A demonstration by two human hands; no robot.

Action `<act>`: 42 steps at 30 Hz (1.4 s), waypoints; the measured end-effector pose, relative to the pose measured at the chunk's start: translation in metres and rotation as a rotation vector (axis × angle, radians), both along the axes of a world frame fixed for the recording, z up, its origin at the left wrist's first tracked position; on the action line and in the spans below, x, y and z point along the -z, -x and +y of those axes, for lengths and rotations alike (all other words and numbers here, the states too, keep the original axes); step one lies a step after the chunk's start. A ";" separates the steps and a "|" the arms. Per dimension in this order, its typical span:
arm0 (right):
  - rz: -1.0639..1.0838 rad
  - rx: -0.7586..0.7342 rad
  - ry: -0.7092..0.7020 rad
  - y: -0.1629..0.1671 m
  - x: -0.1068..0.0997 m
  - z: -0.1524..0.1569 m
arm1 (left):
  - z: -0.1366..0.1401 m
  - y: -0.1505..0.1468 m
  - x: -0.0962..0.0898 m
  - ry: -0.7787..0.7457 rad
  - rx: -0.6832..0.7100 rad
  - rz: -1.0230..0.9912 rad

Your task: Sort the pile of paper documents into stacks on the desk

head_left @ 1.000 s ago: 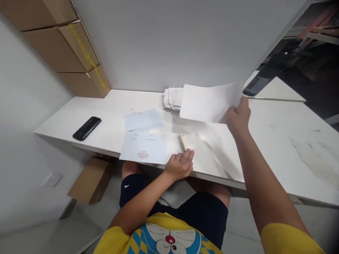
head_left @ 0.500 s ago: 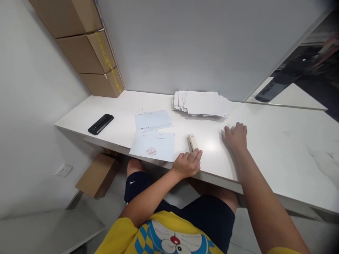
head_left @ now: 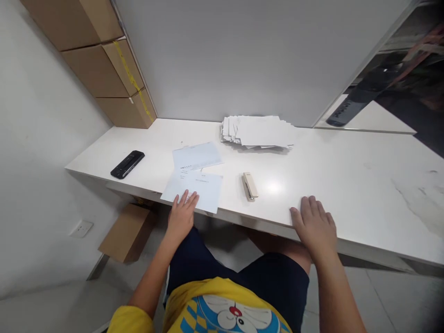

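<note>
Printed sheet [head_left: 207, 190] lies under the spread, non-gripping fingers of our left hand [head_left: 180, 219]; our empty right hand [head_left: 315, 226] is farther.

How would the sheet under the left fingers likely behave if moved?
The sheet looks thin, so would probably droop if lifted by one edge. Flat on the shiny table, it would likely slide if the left hand pushed.

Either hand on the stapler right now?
No, the stapler lies on the table with the left hand at the stamped sheet and the right hand at the table edge.
</note>
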State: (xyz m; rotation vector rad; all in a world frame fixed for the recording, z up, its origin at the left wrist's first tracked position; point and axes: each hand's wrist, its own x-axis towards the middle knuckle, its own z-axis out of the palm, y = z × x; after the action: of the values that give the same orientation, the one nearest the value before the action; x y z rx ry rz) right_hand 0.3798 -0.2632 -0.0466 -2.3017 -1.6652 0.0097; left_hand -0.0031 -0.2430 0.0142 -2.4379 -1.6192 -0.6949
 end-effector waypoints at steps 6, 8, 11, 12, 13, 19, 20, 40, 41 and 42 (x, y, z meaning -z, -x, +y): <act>0.036 0.025 0.016 0.008 -0.010 0.005 | 0.043 0.048 -0.021 -0.392 -0.378 -0.300; 0.048 0.028 0.020 0.011 -0.013 0.005 | 0.061 0.049 -0.025 -0.457 -0.462 -0.382; 0.061 0.037 -0.012 0.016 -0.017 0.002 | 0.081 0.036 -0.025 -0.366 -0.397 -0.533; 0.064 0.038 -0.028 0.018 -0.017 0.002 | 0.084 0.030 -0.024 -0.305 -0.369 -0.625; 0.064 0.038 -0.041 0.019 -0.017 0.001 | 0.085 0.022 -0.023 -0.238 -0.350 -0.740; 0.054 0.036 -0.056 0.016 -0.016 0.011 | 0.062 -0.021 -0.040 0.123 -0.136 -1.605; 0.067 0.034 -0.069 0.013 -0.016 0.011 | 0.056 -0.028 -0.045 0.166 -0.093 -1.715; 0.886 0.318 -0.607 0.077 0.003 -0.079 | 0.120 -0.015 -0.024 0.235 0.036 -0.068; 0.858 0.362 -0.637 0.066 0.002 -0.086 | 0.120 -0.005 -0.022 0.235 0.034 0.037; 0.839 0.399 -0.653 0.056 0.000 -0.094 | 0.115 0.004 -0.018 0.224 0.054 0.115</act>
State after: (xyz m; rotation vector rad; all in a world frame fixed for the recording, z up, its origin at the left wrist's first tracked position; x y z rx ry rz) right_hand 0.3236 -0.3569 -0.0467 -1.7055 -0.6451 0.2625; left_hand -0.0072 -0.1278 0.0322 -2.6295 -1.6729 -0.3896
